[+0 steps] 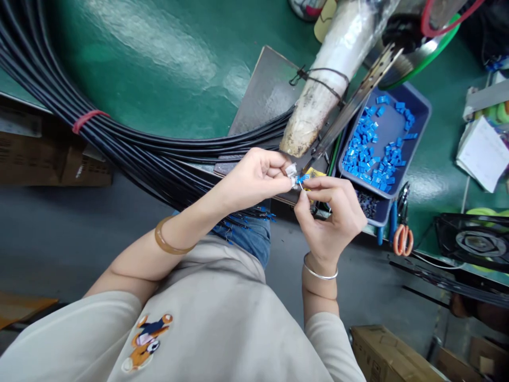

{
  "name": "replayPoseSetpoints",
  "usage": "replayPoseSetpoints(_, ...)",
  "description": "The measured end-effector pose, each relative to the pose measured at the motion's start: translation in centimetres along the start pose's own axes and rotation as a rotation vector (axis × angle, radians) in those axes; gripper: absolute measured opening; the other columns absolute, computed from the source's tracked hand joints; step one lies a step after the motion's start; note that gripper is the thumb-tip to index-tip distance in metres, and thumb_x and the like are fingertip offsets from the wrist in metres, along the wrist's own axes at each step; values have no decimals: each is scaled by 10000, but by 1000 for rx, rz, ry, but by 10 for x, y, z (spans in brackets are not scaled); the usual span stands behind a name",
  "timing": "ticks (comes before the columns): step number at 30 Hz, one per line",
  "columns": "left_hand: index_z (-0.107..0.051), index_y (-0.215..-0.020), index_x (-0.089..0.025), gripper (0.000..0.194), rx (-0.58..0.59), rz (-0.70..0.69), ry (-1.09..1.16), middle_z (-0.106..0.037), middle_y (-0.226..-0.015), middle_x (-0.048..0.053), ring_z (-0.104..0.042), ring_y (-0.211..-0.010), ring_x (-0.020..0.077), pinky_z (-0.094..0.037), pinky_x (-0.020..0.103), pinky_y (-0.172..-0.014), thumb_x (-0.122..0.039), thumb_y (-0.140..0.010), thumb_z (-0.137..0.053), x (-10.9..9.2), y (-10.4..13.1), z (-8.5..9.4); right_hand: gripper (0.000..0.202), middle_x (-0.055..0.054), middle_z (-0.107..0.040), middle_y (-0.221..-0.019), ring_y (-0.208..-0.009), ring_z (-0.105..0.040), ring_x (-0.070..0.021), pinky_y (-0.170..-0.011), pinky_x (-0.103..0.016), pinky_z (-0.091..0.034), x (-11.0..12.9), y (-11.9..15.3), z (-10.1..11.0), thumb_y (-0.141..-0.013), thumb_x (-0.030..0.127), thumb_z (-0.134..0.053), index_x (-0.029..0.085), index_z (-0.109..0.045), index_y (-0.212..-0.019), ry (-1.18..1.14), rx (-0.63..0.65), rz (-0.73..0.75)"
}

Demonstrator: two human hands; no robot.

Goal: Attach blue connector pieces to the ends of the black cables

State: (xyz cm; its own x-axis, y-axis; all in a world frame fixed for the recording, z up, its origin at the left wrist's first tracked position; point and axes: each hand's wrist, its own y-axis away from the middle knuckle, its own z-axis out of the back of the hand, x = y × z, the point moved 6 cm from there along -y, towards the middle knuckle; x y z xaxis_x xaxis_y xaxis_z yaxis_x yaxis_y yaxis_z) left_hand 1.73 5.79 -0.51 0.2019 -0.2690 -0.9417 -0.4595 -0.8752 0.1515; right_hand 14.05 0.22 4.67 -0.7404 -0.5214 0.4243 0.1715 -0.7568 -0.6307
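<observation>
My left hand point(264, 172) is closed in a pinch at the centre, with a small blue connector point(303, 179) at its fingertips. White wrapping point(291, 171) shows around those fingertips. Close on the right, my right hand point(332, 212) has thumb and forefinger pinched on a thin pale wire point(301, 185) that meets the blue connector. Just above the connector is the tip of a soldering iron point(334, 124), which slants down from the upper right. Whether the tip touches the connector I cannot tell.
A pipe point(332, 69) in clear wrap hangs above my hands. Black cables point(131, 140) sweep in from the left, bound by a red tie point(89, 119). A grey-blue tray point(419, 114) holds many blue connectors; orange-handled scissors point(403, 240) and a black fan point(473, 241) are further right.
</observation>
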Motion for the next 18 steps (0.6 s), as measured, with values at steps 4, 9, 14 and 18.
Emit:
replayPoseSetpoints(4, -543, -611, -135, 141, 17, 26, -10, -359, -481, -72, -269, -436, 17, -183, 191, -418, -132, -699, -653, 6, 0, 0, 171, 23, -695, -866, -790, -670, -120, -713, -281, -573, 0, 1, -1, -795, 85, -652, 222, -551, -780, 17, 25, 14)
replayPoseSetpoints(9, -551, -623, -124, 144, 73, 19, -64, -389, -519, -55, -305, -471, 21, -210, 185, -442, -149, -733, -641, 7, 4, -5, 174, 7, -715, -886, -838, -698, -137, -703, -272, -579, 0, 3, 5, -786, 66, -685, 214, -604, -831, 49, -45, 8)
replayPoseSetpoints(14, -585, -667, -114, 104, 25, -63, -130, -464, -577, -41, -378, -512, 23, -290, 159, -472, -141, -752, -638, 6, 11, -5, 138, 11, -721, -878, -815, -706, -122, -657, -243, -599, -5, 6, 1, -831, 87, -659, 217, -640, -875, -97, 14, -123)
replayPoseSetpoints(18, -599, -735, -118, 37, -60, -157, -69, -548, -635, -33, -462, -541, 23, -366, 130, -503, -116, -760, -627, 3, 17, -4, 120, 17, -710, -849, -782, -699, -114, -653, -248, -611, -4, 9, 1, -836, 97, -661, 215, -656, -858, -150, -6, -212)
